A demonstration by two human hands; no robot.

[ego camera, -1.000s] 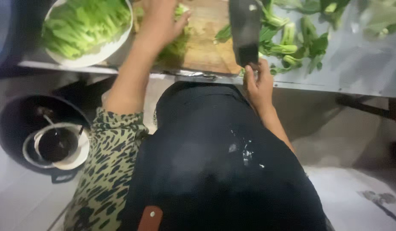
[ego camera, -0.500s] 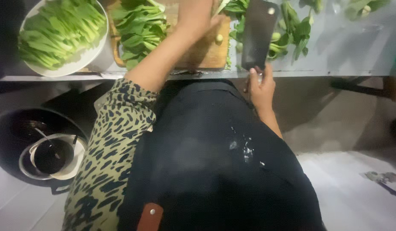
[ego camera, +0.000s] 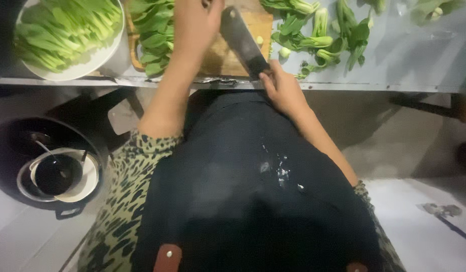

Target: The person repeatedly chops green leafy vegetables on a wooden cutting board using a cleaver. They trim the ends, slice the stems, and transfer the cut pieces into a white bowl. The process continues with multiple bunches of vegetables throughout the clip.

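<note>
The step in hand looks like chopping greens: the right hand (ego camera: 282,90) is clenched round the handle of a cleaver (ego camera: 241,40), whose dark blade lies flat over the board (ego camera: 228,55), long axis running from the hand at 5 o'clock up to the tip at 11 o'clock. The left hand (ego camera: 195,25) presses down on the board just beside the blade, at 9 o'clock of it; its fingers are hidden, so I cannot tell their grip. Cut leaves (ego camera: 152,30) lie at the board's 9 o'clock, whole stalks (ego camera: 323,35) on the counter (ego camera: 409,55) at 3 o'clock. Any next cut would call for turning the blade edge-down, clear of the left fingers
</note>
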